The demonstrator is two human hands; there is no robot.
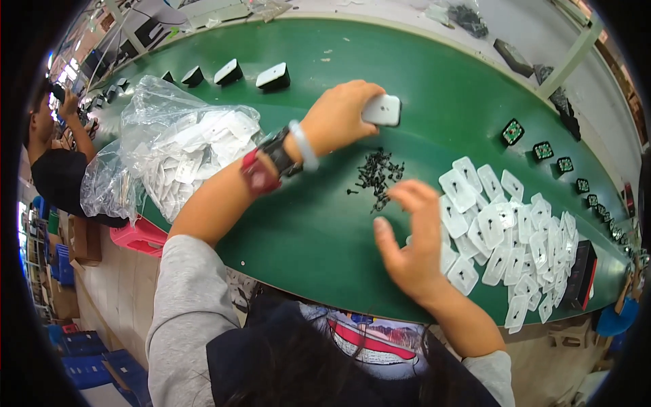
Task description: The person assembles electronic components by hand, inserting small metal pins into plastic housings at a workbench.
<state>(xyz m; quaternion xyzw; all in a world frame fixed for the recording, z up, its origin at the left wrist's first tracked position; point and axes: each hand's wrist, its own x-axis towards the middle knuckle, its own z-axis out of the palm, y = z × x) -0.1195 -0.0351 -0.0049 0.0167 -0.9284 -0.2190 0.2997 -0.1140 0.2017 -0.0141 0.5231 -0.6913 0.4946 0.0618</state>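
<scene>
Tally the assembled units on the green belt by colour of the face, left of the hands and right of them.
White-topped units, far left: 4
Units with green-and-red faces, right: 5 clear; more toward the rim blur
White unit in the left hand: 1
Total: 10

Left hand (pixel 339 115) reaches far forward, fingers curled shut; right hand (pixel 410 237) hovers nearer, fingers spread open.

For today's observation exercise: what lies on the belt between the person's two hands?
In the head view, a small heap of black screws lies between the left hand and right hand.
</scene>
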